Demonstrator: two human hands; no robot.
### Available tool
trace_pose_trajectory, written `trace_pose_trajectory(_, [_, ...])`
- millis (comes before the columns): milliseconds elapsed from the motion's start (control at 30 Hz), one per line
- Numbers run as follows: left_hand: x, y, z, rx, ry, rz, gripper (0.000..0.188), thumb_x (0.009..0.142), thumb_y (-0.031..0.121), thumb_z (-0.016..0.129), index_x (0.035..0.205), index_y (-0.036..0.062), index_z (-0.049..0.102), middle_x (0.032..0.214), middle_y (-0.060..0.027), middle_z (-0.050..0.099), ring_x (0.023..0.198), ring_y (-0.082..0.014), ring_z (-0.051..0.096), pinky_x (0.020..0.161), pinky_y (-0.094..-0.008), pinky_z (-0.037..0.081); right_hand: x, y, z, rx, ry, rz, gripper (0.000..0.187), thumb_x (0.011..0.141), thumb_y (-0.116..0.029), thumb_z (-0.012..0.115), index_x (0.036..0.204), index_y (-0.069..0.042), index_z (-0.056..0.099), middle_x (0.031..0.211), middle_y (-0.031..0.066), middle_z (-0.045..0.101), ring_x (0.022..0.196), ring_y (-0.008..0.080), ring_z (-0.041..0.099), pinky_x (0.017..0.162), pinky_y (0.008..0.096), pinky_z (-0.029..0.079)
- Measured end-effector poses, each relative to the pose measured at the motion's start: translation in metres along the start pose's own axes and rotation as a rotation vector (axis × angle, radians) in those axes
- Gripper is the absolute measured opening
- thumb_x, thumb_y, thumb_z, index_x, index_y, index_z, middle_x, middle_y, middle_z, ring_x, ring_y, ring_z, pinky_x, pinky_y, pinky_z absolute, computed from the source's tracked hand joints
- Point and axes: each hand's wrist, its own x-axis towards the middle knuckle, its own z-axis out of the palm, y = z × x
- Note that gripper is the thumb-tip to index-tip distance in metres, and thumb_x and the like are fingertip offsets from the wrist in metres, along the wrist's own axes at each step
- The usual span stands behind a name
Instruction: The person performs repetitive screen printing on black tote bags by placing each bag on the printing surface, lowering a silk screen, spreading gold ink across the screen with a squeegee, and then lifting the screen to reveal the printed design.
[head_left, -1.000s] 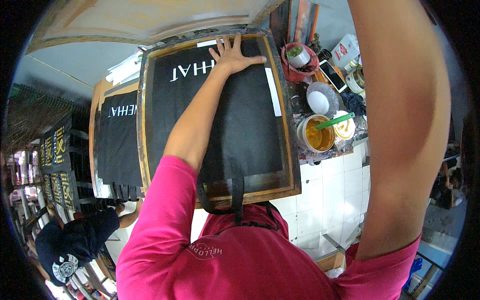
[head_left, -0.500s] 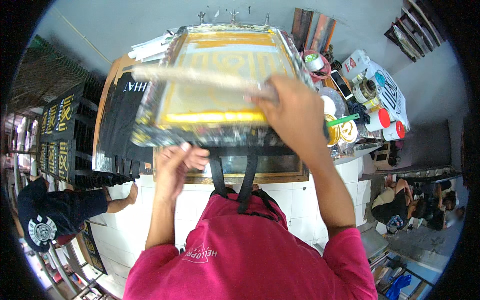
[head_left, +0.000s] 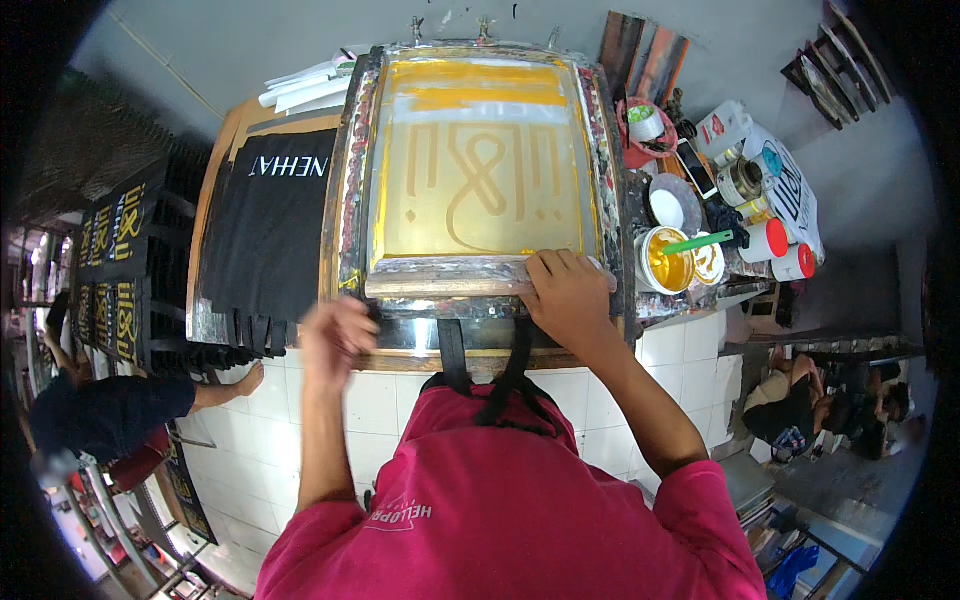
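A printing screen [head_left: 470, 215] in an ink-stained frame lies flat in front of me. Its mesh carries an ornamental design, and yellow ink is smeared across the far end. Along the near end of the mesh rests a wooden squeegee [head_left: 450, 282], set crosswise. My right hand [head_left: 570, 295] is closed over the squeegee's right end. Beside the frame's near left corner is my left hand [head_left: 338, 340], blurred by motion, so its fingers cannot be read. A black fabric piece with white lettering [head_left: 270, 215] lies on a board left of the screen.
Right of the screen stand a tub of yellow ink [head_left: 652, 262] with a green-handled tool [head_left: 698, 242], red-lidded jars [head_left: 768, 240] and a phone [head_left: 696, 168]. White papers [head_left: 308, 88] lie far left. Printed black pieces [head_left: 112, 270] are stacked at left, near another person [head_left: 110, 405].
The screen, tilted before, now lies flat. My right hand has brought the squeegee down from above the mesh to its near end. My left hand has come away from the frame's near edge.
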Motion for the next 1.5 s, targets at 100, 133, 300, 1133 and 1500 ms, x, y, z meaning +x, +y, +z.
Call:
trace_pose_trajectory(100, [0.05, 0.064, 0.017, 0.201, 0.039, 0.438, 0.026, 0.103, 0.023, 0.05, 0.105, 0.0014, 0.064, 0.076, -0.0068, 0.065, 0.068, -0.0134, 0.061, 0.068, -0.0269, 0.047, 0.002, -0.002, -0.001, 0.023, -0.013, 0.042, 0.035, 0.07, -0.025, 0.079, 0.096, -0.008, 0.064, 0.094, 0.0088, 0.065, 0.091, 0.0275, 0.066, 0.074, 0.0421, 0.053])
trace_pose_trajectory(133, [0.074, 0.075, 0.03, 0.414, 0.01, 0.484, 0.024, 0.102, 0.017, 0.051, 0.116, 0.0014, 0.063, 0.088, -0.0106, 0.071, 0.08, -0.0158, 0.067, 0.078, -0.0297, 0.051, 0.002, -0.002, 0.0, 0.022, -0.008, 0.047, 0.034, 0.071, -0.026, 0.079, 0.095, -0.008, 0.063, 0.092, 0.0088, 0.065, 0.091, 0.0274, 0.065, 0.074, 0.042, 0.053])
trace_pose_trajectory(300, [0.186, 0.063, 0.117, 1.36, -0.583, 0.873, 0.067, 0.094, 0.006, 0.056, 0.156, 0.0078, 0.032, 0.137, -0.011, 0.064, 0.135, -0.0358, 0.046, 0.118, -0.0481, 0.03, 0.006, -0.005, -0.003, 0.026, -0.046, 0.082, 0.035, 0.069, -0.027, 0.079, 0.094, -0.008, 0.063, 0.093, 0.0081, 0.064, 0.092, 0.0264, 0.066, 0.073, 0.0426, 0.054])
trace_pose_trajectory(1133, [0.219, 0.058, 0.139, 0.956, -0.203, 0.542, 0.025, 0.081, 0.006, 0.081, 0.105, 0.0017, 0.074, 0.083, -0.002, 0.071, 0.076, -0.0086, 0.064, 0.076, -0.0256, 0.051, 0.002, -0.007, -0.002, 0.084, -0.018, 0.155, 0.038, 0.059, -0.02, 0.079, 0.092, -0.011, 0.063, 0.098, 0.0038, 0.067, 0.095, 0.0236, 0.067, 0.076, 0.0406, 0.054])
trace_pose_trajectory(1500, [0.004, 0.125, -0.055, 1.602, 0.368, 0.301, 0.015, 0.087, 0.008, 0.072, 0.085, -0.006, 0.067, 0.07, -0.0154, 0.066, 0.065, -0.0165, 0.064, 0.06, -0.0332, 0.048, 0.001, -0.008, -0.001, 0.112, 0.007, 0.143, 0.037, 0.061, -0.021, 0.077, 0.093, -0.01, 0.063, 0.095, 0.0048, 0.066, 0.092, 0.0241, 0.067, 0.075, 0.0396, 0.053])
